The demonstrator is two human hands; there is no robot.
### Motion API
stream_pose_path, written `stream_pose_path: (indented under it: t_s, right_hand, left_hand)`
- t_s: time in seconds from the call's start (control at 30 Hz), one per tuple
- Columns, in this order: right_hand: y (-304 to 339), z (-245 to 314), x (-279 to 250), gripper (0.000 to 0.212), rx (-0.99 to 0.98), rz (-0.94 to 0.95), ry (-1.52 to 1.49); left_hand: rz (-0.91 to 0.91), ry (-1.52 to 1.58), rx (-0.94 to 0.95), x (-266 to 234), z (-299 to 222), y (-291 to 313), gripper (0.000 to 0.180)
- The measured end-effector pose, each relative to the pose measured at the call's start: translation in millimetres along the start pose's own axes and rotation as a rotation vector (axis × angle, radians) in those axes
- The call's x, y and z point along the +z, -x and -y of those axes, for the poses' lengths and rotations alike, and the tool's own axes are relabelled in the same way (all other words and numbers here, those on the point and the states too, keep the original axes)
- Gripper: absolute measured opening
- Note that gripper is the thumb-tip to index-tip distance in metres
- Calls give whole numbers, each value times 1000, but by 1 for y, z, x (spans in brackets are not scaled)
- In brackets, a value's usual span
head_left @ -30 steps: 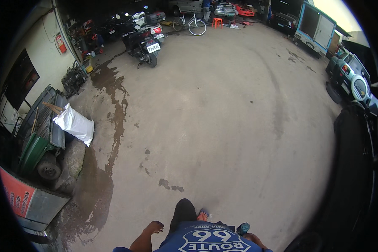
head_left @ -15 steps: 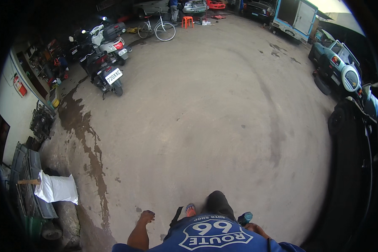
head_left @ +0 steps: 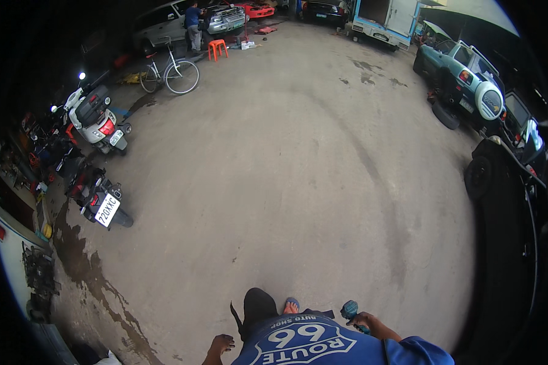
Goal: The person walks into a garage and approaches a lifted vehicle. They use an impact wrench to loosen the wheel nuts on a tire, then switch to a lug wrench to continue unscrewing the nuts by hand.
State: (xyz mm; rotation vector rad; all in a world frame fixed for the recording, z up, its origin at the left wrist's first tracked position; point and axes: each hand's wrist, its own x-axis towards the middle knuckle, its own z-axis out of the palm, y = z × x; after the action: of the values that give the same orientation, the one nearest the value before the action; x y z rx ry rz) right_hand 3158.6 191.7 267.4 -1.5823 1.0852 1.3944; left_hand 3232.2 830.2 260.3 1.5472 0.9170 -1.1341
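My right hand point(head_left: 363, 319) is closed around a teal and dark power tool point(head_left: 349, 309), carried low beside my right hip. The tool's rounded head sticks out past my fingers, and the grip is mostly covered by the hand. On the other side, my left hand point(head_left: 224, 343) hangs loosely with its fingers slightly bent and nothing seen in it. Between the hands are my blue printed shirt point(head_left: 304, 344), a dark trouser knee point(head_left: 260, 306) and one sandalled foot point(head_left: 291, 305) on the concrete floor point(head_left: 256, 182).
Two scooters, one dark point(head_left: 97, 194) and one white point(head_left: 96, 115), stand left. Farther off are a bicycle point(head_left: 176, 76), an orange stool point(head_left: 217, 50) and a person point(head_left: 193, 27) by a silver vehicle point(head_left: 225, 21). A teal off-roader point(head_left: 463, 73) and dark vehicle point(head_left: 499, 255) line the right. A wet streak point(head_left: 82, 258) marks the floor.
I have walked forward and the view has turned rightward; scooters and bicycle appear nearer and farther left. My other leg is now in front. The power tool shows more clearly in my right hand.
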Motion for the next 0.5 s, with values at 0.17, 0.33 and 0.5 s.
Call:
stream_pose_path:
  t_s: [0.17, 0.33, 0.5]
  right_hand:
    - [1, 237, -141, 34, -90, -94, 40]
    - [36, 411, -208, 35, -153, 135, -410]
    - [22, 567, -273, 33, -149, 90, -211]
  left_hand:
    - [36, -247, -266, 4, -117, -94, 28]
    - [-11, -136, -262, -50, -387, -138, 24]
    - [-135, -394, 196, -100, -761, -169, 23]
